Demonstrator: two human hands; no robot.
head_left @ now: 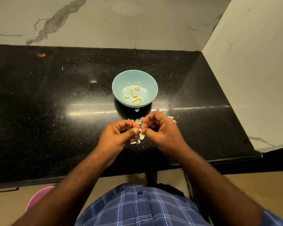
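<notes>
Pinching grip on both sides: the left hand (119, 136) and right hand (162, 129) meet fingertip to fingertip around one small pale seed (140, 130), held just above the surface (55, 95) on the near side of the blue bowl (116, 84). A handful of yellow kernels (135, 96) already lie inside the bowl, so shelling looks well under way. Torn husks (141, 137) litter the spot between bowl and hands. This seed still needs opening, I'd judge; whether more unshelled ones wait among the husks, I cannot tell.

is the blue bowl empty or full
Nearly empty: the bowl stands upright with only a handful of yellow kernels scattered on its bottom.
</notes>
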